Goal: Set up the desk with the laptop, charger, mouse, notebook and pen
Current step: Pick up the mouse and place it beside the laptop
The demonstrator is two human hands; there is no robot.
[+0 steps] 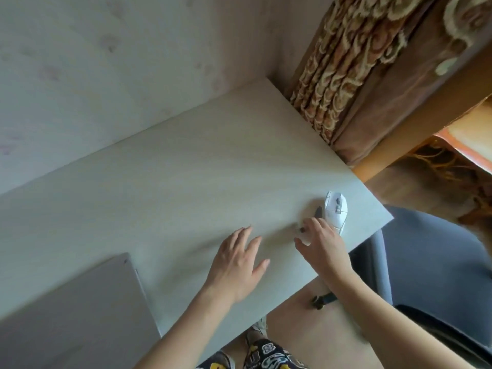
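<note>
A white mouse [336,210] with dark buttons lies near the right front corner of the pale wooden desk [186,169]. My right hand [320,245] rests just beside its near end, fingers spread and touching or almost touching it, not closed around it. My left hand [237,265] hovers flat over the bare desk, fingers apart, holding nothing. A closed grey laptop [77,312] lies at the desk's lower left, partly cut off by the frame edge. A dark watch [323,300] sits on my right wrist. No charger, notebook or pen is visible.
A patterned brown curtain [354,70] hangs past the desk's far right corner. A grey chair [436,267] stands to the right of the desk. The wall [106,62] runs along the desk's back edge. My patterned shorts [269,352] show below the desk's front edge.
</note>
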